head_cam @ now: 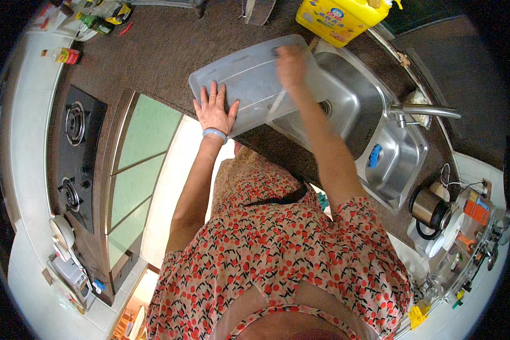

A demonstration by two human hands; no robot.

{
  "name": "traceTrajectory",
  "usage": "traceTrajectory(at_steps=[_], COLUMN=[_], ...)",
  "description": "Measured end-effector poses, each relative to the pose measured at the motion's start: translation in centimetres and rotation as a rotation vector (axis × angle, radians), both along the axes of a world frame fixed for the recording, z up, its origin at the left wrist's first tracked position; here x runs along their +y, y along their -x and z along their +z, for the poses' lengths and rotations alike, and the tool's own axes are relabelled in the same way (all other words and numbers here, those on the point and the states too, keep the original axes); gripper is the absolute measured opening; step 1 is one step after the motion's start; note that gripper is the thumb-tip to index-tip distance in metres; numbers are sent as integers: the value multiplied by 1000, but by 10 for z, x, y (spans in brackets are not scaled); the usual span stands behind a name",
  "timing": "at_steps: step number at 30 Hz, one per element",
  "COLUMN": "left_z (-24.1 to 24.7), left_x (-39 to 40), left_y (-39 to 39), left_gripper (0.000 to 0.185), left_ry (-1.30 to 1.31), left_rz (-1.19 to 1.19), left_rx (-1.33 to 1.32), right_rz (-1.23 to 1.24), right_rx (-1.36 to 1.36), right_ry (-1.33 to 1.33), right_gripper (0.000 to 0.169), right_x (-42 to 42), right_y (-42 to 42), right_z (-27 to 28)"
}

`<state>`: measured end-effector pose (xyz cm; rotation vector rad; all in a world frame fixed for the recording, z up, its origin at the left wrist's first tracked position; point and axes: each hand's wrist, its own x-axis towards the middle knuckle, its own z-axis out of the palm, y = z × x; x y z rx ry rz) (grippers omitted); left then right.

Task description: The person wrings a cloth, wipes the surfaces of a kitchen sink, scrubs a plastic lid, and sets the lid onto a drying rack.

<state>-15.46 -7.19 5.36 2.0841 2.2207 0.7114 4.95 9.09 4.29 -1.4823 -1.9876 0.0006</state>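
Observation:
A translucent plastic lid or panel (255,72) lies across the dark countertop and over the left part of the large sink basin (344,85). On its near left part my left hand (214,111) rests flat with fingers spread, a pale bangle at the wrist. Over its far right part is my right hand (292,66), blurred, with fingers curled; something dark shows at the fingertips, too unclear to name. A blue cloth or scrubber (374,155) sits in the small sink basin (393,170).
A yellow detergent jug (340,19) stands beyond the sink. The faucet (425,111) reaches in from the right, near an electric kettle (429,208). At the left are a gas stove (83,161), a sauce bottle (63,55) and a green bottle (95,23).

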Motion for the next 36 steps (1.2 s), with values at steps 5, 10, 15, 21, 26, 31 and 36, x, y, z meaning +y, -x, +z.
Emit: traceTrajectory(at_steps=[5, 10, 15, 21, 26, 31, 36], left_z=[-20, -43, -43, -38, -29, -33, -43], left_x=[12, 17, 18, 14, 19, 19, 21], left_y=[18, 37, 35, 33, 24, 23, 24], left_gripper=[52, 56, 53, 49, 47, 45, 45], left_ry=[-364, -278, -284, -300, -292, -300, -341], left_rz=[71, 4, 53, 59, 24, 42, 120], left_rx=[-533, -583, -675, -553, -535, -558, -634], right_rz=[-165, 107, 571, 495, 38, 352, 632], right_rx=[-162, -57, 35, -82, -86, 15, 71], right_ry=[-74, -60, -46, -38, -111, -101, -75], right_gripper=[22, 22, 17, 25, 19, 19, 20], right_x=[13, -35, -113, -60, -4, -58, -68], right_y=[-15, 59, 111, 55, 67, 159, 131], right_z=[-4, 1, -1, 1, -17, -10, -5])
